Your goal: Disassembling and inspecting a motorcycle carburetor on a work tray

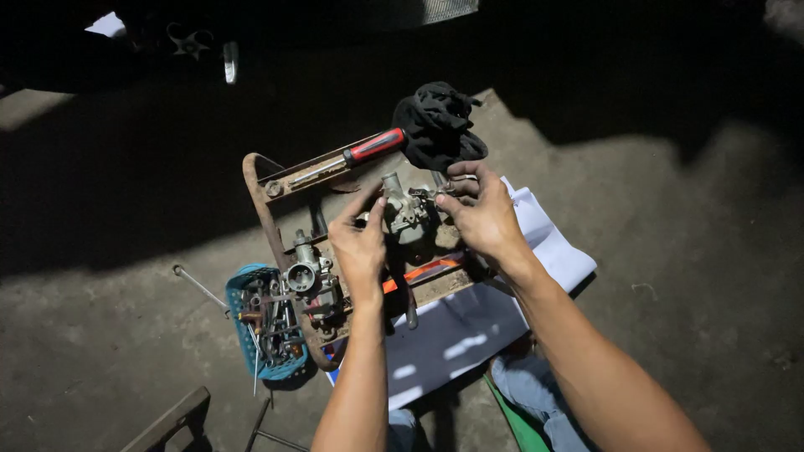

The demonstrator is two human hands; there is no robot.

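Both hands are on a grey metal carburetor point(404, 213), held up over a rusty metal stand point(261, 197). Left hand point(360, 249) has a closed grip on its side, right hand point(484, 216) pinches a small part at its top. A second carburetor point(308, 274) sits on the stand, red-handled screwdriver point(347, 157) and black rag point(438, 125) behind, blue basket point(241, 328) of tools alongside.
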